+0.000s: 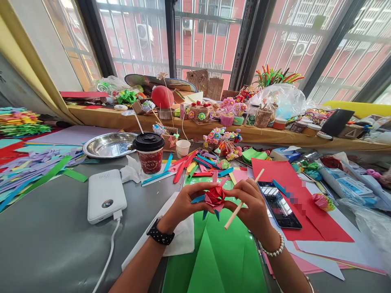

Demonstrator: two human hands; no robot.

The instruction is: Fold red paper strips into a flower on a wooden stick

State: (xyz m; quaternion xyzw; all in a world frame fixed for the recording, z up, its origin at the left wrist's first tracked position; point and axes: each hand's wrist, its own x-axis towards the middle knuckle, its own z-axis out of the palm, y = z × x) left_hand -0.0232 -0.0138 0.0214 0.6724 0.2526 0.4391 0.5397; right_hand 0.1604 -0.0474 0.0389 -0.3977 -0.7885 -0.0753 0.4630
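A folded paper flower [214, 196], red in the middle with pink and blue pointed strips around it, is held up over a green sheet [214, 252]. My left hand [187, 202] grips its left side between thumb and fingers. On the other side, the fingertips of my right hand [252, 205] touch the flower's right edge. A thin wooden stick [232, 217] is tucked between the fingers of that same hand, slanting down to the left. Part of the stick is hidden behind the fingers.
Left stand a white power bank [106, 196] with cable, a lidded paper cup [149, 152] and a metal plate [110, 145]. A phone [279, 204] lies on red paper [326, 221] at right. Colored paper strips [33, 171] pile far left. Crafts crowd the windowsill [128, 122].
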